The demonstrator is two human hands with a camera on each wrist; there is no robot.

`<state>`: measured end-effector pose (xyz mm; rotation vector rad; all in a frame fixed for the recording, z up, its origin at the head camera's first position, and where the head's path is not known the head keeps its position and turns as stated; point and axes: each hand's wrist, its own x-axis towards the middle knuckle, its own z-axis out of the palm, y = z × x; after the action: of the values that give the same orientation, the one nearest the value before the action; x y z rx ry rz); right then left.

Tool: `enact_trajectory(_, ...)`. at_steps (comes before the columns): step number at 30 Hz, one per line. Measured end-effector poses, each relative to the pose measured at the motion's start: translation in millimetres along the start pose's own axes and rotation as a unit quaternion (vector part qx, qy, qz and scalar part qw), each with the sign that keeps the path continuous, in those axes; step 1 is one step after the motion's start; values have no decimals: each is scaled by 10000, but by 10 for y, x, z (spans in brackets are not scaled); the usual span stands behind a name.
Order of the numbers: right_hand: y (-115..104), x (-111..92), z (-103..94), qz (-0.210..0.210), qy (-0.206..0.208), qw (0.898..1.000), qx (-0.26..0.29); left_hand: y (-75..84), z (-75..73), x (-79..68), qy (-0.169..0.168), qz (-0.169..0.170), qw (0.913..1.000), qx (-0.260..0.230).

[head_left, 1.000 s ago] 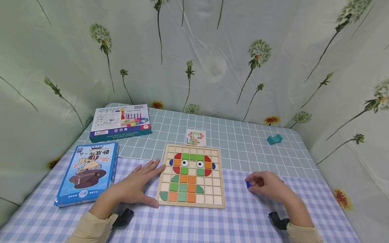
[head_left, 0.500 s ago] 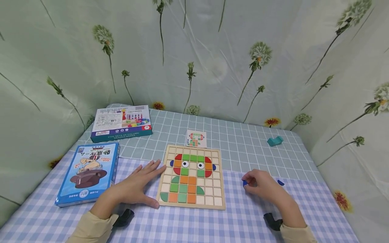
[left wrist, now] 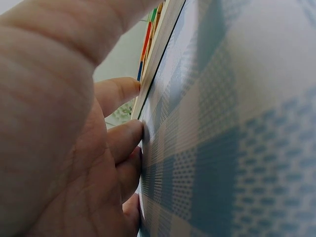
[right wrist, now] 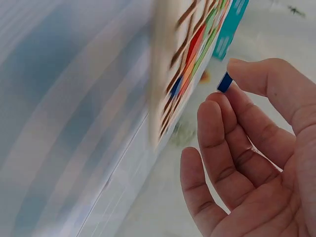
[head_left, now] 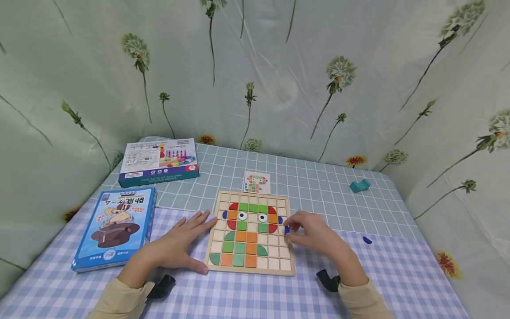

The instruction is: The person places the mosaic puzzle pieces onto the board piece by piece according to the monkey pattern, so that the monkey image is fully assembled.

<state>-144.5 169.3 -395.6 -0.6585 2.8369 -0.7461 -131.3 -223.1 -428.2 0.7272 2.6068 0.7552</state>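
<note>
A wooden grid board lies on the checked cloth, its cells partly filled with coloured pieces that form a monkey-like figure with two round eyes. My left hand rests beside it with fingers spread, fingertips and thumb at the board's left edge. Over the board's right edge, my right hand pinches a small blue piece between thumb and fingers. In the right wrist view the other fingers of that hand are loosely bent. One more blue half-round piece lies on the cloth to the right.
A pattern card sits just behind the board. At left are a blue game box and a beaded-column box. A teal curved block stands at the back right. Flowered curtains enclose the table.
My right hand has moved left from the cloth to the board's right edge, carrying the blue piece. The other blue piece on the cloth came into view. My left hand stays put.
</note>
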Motion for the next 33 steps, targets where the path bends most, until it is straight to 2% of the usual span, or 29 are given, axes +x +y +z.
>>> enact_trajectory(5, -231, 208, 133, -581, -206, 9979, 171, 1, 0, -9, 18, 1, 10000, -21)
enact_trajectory(9, -429, 364, 232, -796, -388, 9958, 216, 2, -6, -7, 19, -1, 10000, -27)
enact_trajectory(20, -930, 608, 499, -1092, -874, 9902, 15, -7, -8, 1, 0, 28, 10000, 41)
enact_trajectory(27, -1115, 704, 605, -1302, -1105, 9851, -206, -21, -5, -3, 29, 100, 9999, 41)
enact_trajectory(33, -1215, 763, 677, -1301, -1249, 9825, -458, -18, -10, -4, 21, 115, 9999, 25)
